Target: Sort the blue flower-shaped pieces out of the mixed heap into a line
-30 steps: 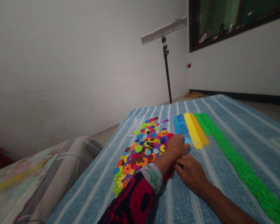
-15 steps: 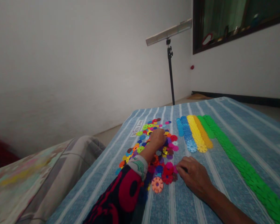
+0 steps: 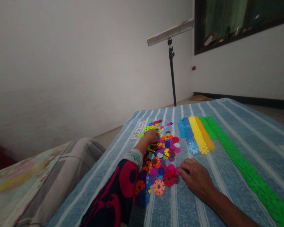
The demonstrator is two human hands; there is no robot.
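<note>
A pile of many-coloured plastic snowflake discs (image 3: 160,155) lies loose on the blue striped cloth (image 3: 180,206). My left hand (image 3: 152,136) reaches over the far left part of this pile, fingers curled down among the discs; what its fingertips hold, if anything, is hidden. Near the pile's right edge rests my right hand (image 3: 197,177), with thumb and fingers pinched together beside a pink disc (image 3: 177,171). Whether that disc is between the fingertips I cannot tell. A peach disc (image 3: 159,187) lies flat at the near end of the pile.
Right of the pile run overlapping rows of discs: blue (image 3: 190,135), yellow (image 3: 199,135), orange-yellow (image 3: 207,135) and a long green row (image 3: 248,175). A light on a black stand (image 3: 172,72) rises behind the cloth. To the left is grey fabric (image 3: 73,160).
My left hand has moved left across the pile, uncovering discs in its middle and under the sleeve. My right hand has stayed in place.
</note>
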